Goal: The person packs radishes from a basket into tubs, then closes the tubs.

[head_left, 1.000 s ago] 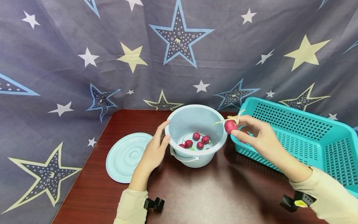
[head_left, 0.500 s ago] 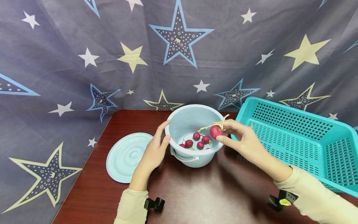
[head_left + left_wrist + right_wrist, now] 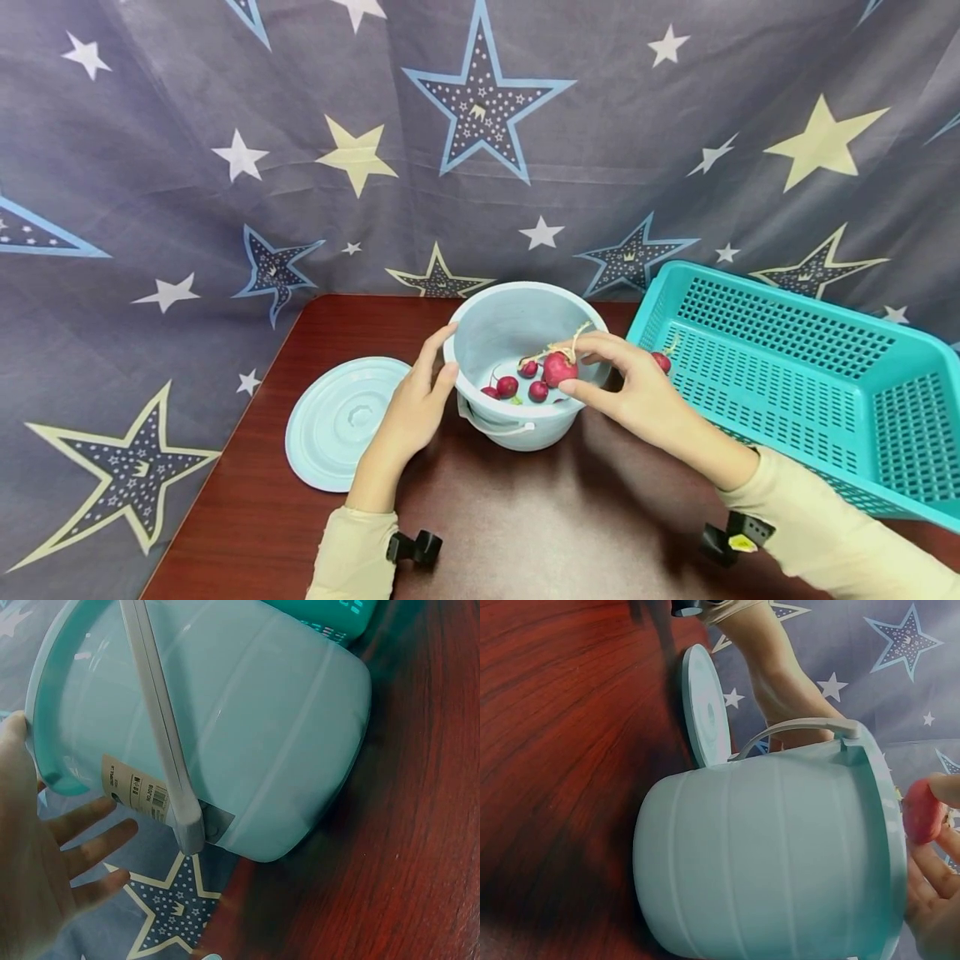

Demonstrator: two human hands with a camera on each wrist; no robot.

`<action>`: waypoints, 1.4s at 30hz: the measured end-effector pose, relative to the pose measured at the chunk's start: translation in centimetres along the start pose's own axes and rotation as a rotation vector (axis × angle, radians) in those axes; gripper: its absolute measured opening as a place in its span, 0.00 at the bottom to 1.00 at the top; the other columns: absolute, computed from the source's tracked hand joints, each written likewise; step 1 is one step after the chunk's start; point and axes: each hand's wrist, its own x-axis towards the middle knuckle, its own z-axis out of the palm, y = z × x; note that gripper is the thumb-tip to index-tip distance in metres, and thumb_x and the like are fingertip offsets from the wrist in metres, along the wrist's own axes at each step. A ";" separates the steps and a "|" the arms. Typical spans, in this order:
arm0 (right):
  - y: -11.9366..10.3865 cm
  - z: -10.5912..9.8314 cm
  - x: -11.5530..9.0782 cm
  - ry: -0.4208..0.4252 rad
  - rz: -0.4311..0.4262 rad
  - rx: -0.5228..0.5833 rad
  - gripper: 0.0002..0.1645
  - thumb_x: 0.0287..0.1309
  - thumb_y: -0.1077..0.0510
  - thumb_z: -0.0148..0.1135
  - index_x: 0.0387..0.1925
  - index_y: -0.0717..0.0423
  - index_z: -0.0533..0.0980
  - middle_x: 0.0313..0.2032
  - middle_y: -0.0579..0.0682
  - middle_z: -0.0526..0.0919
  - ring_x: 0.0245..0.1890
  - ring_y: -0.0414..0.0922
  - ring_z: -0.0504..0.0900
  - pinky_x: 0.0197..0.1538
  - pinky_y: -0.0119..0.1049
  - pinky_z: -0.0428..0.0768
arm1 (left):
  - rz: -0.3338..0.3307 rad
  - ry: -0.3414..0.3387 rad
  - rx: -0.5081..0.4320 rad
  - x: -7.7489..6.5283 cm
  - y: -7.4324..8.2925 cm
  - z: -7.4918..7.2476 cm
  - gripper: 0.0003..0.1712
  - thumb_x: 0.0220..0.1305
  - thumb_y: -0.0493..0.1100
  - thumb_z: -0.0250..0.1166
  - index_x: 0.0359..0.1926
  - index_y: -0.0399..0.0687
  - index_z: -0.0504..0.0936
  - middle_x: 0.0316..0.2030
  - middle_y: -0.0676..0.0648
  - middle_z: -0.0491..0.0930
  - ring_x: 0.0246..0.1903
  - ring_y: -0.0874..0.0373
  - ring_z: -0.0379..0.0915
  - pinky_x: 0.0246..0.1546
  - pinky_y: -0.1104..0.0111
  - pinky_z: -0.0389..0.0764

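Observation:
A pale blue bucket (image 3: 517,429) stands on the table with several small red radishes (image 3: 507,386) on its bottom. My left hand (image 3: 412,404) touches the left side of its rim with thumb and index finger; in the left wrist view the other fingers extend straight beside the wall. Between the thumb and fingers of my right hand (image 3: 637,392) is a larger radish (image 3: 559,369) with pale, stringy stem ends. It is over the bucket's mouth near the right rim; the right wrist view shows this held radish (image 3: 922,812) just beyond the rim.
A round pale blue lid (image 3: 337,425) lies on the table left of the bucket. To the right is a turquoise perforated basket (image 3: 862,375) with another radish (image 3: 661,362) at its left end. A star-patterned cloth (image 3: 300,125) hangs behind the table.
My right hand has carried the radish left from over the basket's edge and lowered it into the bucket's mouth. The left hand has stayed at the rim.

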 end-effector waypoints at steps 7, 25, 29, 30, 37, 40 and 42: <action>0.5 0.5 0.1 0.001 -0.077 -0.054 0.22 0.51 0.58 0.77 0.50 0.50 0.81 0.46 0.41 0.81 0.47 0.44 0.76 0.52 0.37 0.74 | -0.003 -0.003 -0.004 -0.1 0.0 0.0 0.28 0.77 0.60 0.46 0.74 0.81 0.54 0.71 0.51 0.63 0.65 0.51 0.66 0.61 0.45 0.66; 0.9 1.2 0.1 -0.035 -0.180 -0.100 0.23 0.53 0.57 0.75 0.52 0.49 0.81 0.50 0.39 0.81 0.54 0.40 0.75 0.57 0.34 0.72 | 0.004 0.009 -0.002 -0.2 0.3 0.0 0.28 0.77 0.59 0.47 0.74 0.77 0.55 0.69 0.49 0.66 0.65 0.51 0.66 0.61 0.44 0.66; 0.8 1.1 0.1 -0.033 -0.167 -0.085 0.23 0.54 0.58 0.75 0.53 0.46 0.81 0.51 0.39 0.81 0.53 0.39 0.76 0.55 0.36 0.73 | 0.006 0.006 -0.002 -0.1 0.2 0.0 0.28 0.77 0.59 0.47 0.74 0.77 0.55 0.70 0.49 0.65 0.65 0.50 0.66 0.61 0.44 0.66; 0.8 1.1 0.1 -0.033 -0.164 -0.077 0.24 0.54 0.58 0.75 0.53 0.46 0.81 0.51 0.39 0.81 0.53 0.39 0.76 0.55 0.37 0.74 | 0.007 0.006 0.000 -0.1 0.2 0.0 0.28 0.77 0.59 0.47 0.74 0.77 0.55 0.70 0.49 0.65 0.65 0.50 0.66 0.61 0.44 0.66; 0.6 0.6 0.4 -0.028 -0.164 -0.010 0.24 0.54 0.62 0.74 0.53 0.47 0.80 0.50 0.42 0.83 0.49 0.41 0.77 0.52 0.36 0.75 | 0.006 -0.002 0.001 0.0 0.2 0.0 0.28 0.77 0.60 0.46 0.74 0.78 0.54 0.71 0.50 0.63 0.66 0.50 0.65 0.61 0.44 0.66; 0.6 0.2 0.5 -0.020 -0.153 -0.014 0.24 0.54 0.62 0.74 0.53 0.46 0.80 0.49 0.41 0.83 0.48 0.40 0.77 0.52 0.35 0.74 | 0.007 -0.003 0.002 0.0 0.2 0.0 0.28 0.77 0.61 0.46 0.74 0.78 0.54 0.71 0.50 0.63 0.66 0.50 0.65 0.61 0.44 0.66; 0.6 -0.1 0.5 -0.010 -0.138 -0.028 0.24 0.54 0.61 0.74 0.54 0.46 0.80 0.49 0.40 0.82 0.47 0.40 0.77 0.52 0.35 0.74 | 0.008 -0.003 0.002 0.0 0.2 0.0 0.28 0.77 0.61 0.46 0.74 0.77 0.54 0.71 0.50 0.62 0.66 0.50 0.64 0.62 0.44 0.65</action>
